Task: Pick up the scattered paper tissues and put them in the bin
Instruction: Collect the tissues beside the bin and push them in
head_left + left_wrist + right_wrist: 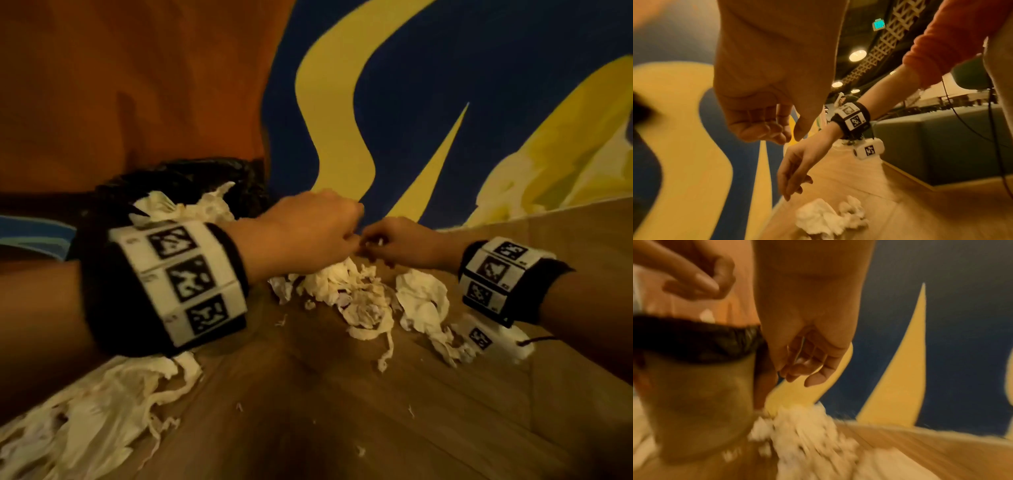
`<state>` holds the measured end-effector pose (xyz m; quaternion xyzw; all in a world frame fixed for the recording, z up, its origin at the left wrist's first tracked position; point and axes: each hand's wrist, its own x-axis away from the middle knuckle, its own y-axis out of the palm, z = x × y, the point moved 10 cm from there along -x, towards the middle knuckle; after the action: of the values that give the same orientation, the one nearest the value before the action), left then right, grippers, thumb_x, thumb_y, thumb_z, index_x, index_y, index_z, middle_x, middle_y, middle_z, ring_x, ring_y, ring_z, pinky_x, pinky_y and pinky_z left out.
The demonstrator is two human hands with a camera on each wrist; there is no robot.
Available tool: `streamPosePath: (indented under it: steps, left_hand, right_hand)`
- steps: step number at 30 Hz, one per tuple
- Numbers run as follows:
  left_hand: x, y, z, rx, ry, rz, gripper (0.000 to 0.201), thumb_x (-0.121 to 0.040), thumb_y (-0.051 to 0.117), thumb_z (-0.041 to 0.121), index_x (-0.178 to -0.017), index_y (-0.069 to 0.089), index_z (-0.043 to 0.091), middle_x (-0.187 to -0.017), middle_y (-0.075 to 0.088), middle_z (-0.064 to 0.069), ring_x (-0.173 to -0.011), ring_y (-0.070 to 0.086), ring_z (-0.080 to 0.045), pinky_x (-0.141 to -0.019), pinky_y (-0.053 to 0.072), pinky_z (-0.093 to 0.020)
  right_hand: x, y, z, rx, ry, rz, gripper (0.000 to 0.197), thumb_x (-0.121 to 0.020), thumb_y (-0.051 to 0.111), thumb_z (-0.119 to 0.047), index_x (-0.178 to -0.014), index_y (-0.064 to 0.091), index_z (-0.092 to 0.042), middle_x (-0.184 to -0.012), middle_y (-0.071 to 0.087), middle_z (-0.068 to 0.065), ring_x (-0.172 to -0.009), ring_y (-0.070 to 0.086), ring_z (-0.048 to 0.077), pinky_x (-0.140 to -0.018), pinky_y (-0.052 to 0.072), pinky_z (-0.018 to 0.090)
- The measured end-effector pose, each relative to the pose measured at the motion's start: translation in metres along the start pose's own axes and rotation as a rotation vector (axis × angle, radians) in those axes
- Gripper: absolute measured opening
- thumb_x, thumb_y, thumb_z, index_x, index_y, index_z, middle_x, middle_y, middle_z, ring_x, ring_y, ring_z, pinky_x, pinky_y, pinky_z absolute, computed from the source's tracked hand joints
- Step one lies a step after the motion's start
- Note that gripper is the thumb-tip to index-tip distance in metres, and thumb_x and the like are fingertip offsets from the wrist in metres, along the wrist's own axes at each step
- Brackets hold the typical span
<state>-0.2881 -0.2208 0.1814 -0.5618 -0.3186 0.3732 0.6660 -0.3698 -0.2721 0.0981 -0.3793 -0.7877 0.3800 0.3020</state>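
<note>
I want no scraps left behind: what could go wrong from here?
1. The bin already has tissues poking above its black liner, so more may spill over.
2. Tiny shreds on the wooden floor are easy to miss.
3. The torn pile under both hands could shed bits when lifted.

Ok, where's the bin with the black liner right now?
In the head view the bin with the black bag liner stands at left against the orange wall, behind the left hand, with the pile of crumpled white tissues just right.
</note>
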Motion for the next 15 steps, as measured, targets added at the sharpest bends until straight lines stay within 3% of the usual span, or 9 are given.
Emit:
streamPosePath:
  steps: [2,5,8,11,13,15]
  left_hand:
    - [-0.012,0.046,0.020,-0.009,0.048,-0.119,0.017,-0.095,0.047,0.032,-0.086,0.045,0.017,-0.083,0.045,-0.001,-0.080,0.052,-0.026,-0.065,0.042,-0.038]
    - [-0.025,0.116,0.030,0.000,0.063,-0.277,0.018,-0.093,0.050,0.027,-0.086,0.044,0.013,-0.093,0.055,-0.006,-0.082,0.054,-0.025,-0.071,0.048,-0.039]
    - [-0.034,0.174,0.025,0.119,-0.040,-0.371,0.024,-0.093,0.054,0.035,-0.103,0.044,0.015,-0.114,0.056,-0.012,-0.090,0.053,-0.028,-0.076,0.046,-0.038]
    - [-0.039,0.225,0.018,0.191,-0.167,-0.426,0.064,-0.088,0.060,0.044,-0.139,0.032,0.016,-0.144,0.035,-0.011,-0.126,0.042,-0.033,-0.096,0.042,-0.042]
    - [-0.042,0.250,0.023,0.163,-0.164,-0.475,0.074,-0.083,0.064,0.050,-0.141,0.026,0.024,-0.150,0.019,-0.009,-0.134,0.029,-0.037,-0.102,0.039,-0.049]
    - [-0.044,0.269,0.035,0.125,-0.093,-0.516,0.079,-0.079,0.068,0.053,-0.142,0.024,0.033,-0.153,0.008,-0.006,-0.137,0.019,-0.039,-0.103,0.036,-0.055]
  right_hand:
    - [0.023,0.023,0.034,0.133,0.026,-0.102,0.011,-0.094,0.055,-0.019,-0.094,0.064,-0.026,-0.074,0.059,-0.012,-0.063,0.054,0.000,-0.061,0.041,0.018]
    - [0.052,0.056,0.104,0.202,0.158,-0.206,0.010,-0.092,0.056,-0.017,-0.092,0.065,-0.020,-0.084,0.060,-0.009,-0.073,0.054,0.004,-0.068,0.041,0.015]
    - [0.077,0.068,0.173,0.143,0.391,-0.159,0.010,-0.093,0.055,-0.020,-0.093,0.065,-0.019,-0.095,0.067,0.001,-0.081,0.060,0.016,-0.076,0.050,0.030]
    - [0.100,0.078,0.209,0.018,0.524,-0.013,0.015,-0.090,0.062,-0.030,-0.099,0.061,-0.018,-0.098,0.066,0.005,-0.084,0.064,0.021,-0.077,0.056,0.037]
    - [0.109,0.087,0.222,0.097,0.538,0.074,0.034,-0.085,0.061,-0.050,-0.107,0.055,-0.025,-0.117,0.058,0.002,-0.109,0.054,0.026,-0.091,0.048,0.040]
    - [0.117,0.099,0.229,0.156,0.560,0.105,0.054,-0.078,0.054,-0.071,-0.118,0.048,-0.036,-0.137,0.041,-0.001,-0.128,0.035,0.030,-0.103,0.036,0.045]
